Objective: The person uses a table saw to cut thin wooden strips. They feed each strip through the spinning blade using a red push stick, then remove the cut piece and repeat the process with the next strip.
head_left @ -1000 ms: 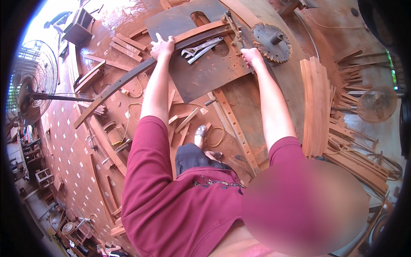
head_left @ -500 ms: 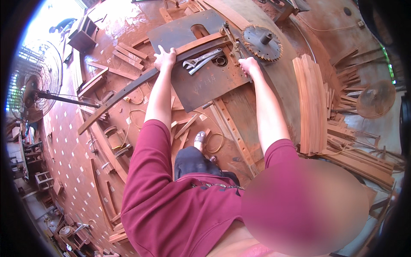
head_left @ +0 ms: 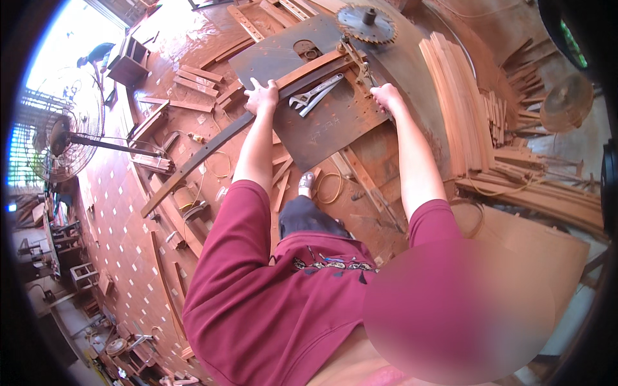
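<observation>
Both hands on a wooden strip at the saw bench

The left hand (head_left: pixel 261 96) grips the long wooden strip (head_left: pixel 309 69) lying across the dark metal bench (head_left: pixel 335 128); the right hand (head_left: pixel 387 98) is closed over its far end, beside two wrenches (head_left: pixel 313 94) and below the circular saw blade (head_left: pixel 367 22).

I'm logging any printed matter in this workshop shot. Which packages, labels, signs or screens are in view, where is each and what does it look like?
No packages, signs or screens show.
Faint scratched marks: on the dark metal plate between the left hand and right hand, pale lines on rusty grey.
Print on the maroon shirt: a small band across the chest, dark with light flecks.
</observation>
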`<state>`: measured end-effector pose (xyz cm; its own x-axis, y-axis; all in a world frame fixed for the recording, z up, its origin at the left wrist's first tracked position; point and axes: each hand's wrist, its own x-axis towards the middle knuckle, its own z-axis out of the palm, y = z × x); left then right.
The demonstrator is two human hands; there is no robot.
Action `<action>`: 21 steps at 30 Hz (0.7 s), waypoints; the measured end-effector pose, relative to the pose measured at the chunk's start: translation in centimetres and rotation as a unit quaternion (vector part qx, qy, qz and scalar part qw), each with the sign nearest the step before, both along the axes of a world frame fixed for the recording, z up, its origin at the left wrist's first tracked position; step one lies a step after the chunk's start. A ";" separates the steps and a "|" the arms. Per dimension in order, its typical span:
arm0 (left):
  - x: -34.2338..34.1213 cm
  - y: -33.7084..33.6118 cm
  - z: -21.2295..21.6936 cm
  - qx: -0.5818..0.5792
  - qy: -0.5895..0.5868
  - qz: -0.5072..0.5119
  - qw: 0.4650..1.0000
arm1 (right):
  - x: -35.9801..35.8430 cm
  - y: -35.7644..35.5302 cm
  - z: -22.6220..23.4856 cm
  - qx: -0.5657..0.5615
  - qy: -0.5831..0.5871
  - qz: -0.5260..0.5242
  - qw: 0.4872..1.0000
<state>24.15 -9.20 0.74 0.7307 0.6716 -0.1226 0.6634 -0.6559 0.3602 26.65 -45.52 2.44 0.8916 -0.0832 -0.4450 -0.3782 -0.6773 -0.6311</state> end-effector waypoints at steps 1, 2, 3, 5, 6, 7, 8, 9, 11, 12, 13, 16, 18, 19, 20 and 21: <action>-1.4 -0.9 0.0 0.002 -0.002 -0.003 1.000 | -1.4 -0.9 -0.2 0.004 0.004 -0.002 1.000; -2.7 -1.9 -0.1 0.000 -0.006 -0.003 1.000 | -2.7 -1.9 -0.3 0.005 0.002 -0.004 1.000; -4.0 -2.9 -0.2 -0.002 -0.010 -0.003 1.000 | -4.0 -2.9 -0.4 0.006 0.001 -0.005 1.000; -6.5 -4.8 -0.4 -0.008 -0.016 -0.003 1.000 | -6.7 -4.8 -0.6 0.016 -0.003 -0.012 1.000; -7.8 -5.7 -0.6 -0.011 -0.019 -0.001 1.000 | -8.1 -5.8 -0.8 0.024 -0.005 -0.018 1.000; -9.0 -6.8 -0.7 -0.013 -0.025 -0.003 1.000 | -9.4 -6.6 -0.9 0.032 -0.007 -0.024 0.999; -10.3 -7.6 -0.8 -0.013 -0.029 -0.005 0.999 | -10.4 -7.6 -1.3 0.032 -0.009 -0.021 0.999; -11.5 -8.5 -0.8 -0.012 -0.034 -0.007 0.999 | -11.5 -8.8 -1.7 0.031 -0.012 -0.018 0.999; -13.3 -9.7 -0.9 -0.010 -0.036 -0.013 0.999 | -13.1 -10.2 -2.1 0.032 -0.019 -0.010 0.999; -13.8 -10.0 -1.1 -0.010 -0.040 -0.016 0.999 | -13.7 -10.7 -2.0 0.033 -0.024 -0.005 0.999; -14.3 -10.1 -1.2 -0.011 -0.043 -0.018 0.999 | -14.2 -10.9 -2.0 0.034 -0.029 0.000 0.999; -14.5 -10.7 -1.4 -0.006 -0.044 -0.021 0.999 | -14.2 -11.4 -2.2 0.020 -0.019 -0.004 1.000; -14.3 -10.5 -1.2 0.000 -0.046 -0.013 0.999 | -14.2 -11.3 -2.5 0.028 -0.002 -0.015 0.999; -14.1 -10.4 -1.1 0.000 -0.046 -0.009 0.999 | -14.0 -11.1 -2.4 0.049 0.005 -0.026 0.998; -14.4 -10.1 -1.6 0.000 -0.040 -0.003 0.999 | -13.8 -10.6 -2.0 0.044 0.016 -0.012 0.999; -14.6 -10.4 -1.6 0.003 -0.045 -0.004 0.999 | -13.9 -10.8 -1.7 0.039 0.028 -0.007 0.999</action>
<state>9.54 -19.55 -0.86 0.7441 0.6660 -0.0521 0.6229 -0.6635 0.4144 12.72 -56.31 0.70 0.8639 -0.0580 -0.5002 -0.4235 -0.6212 -0.6594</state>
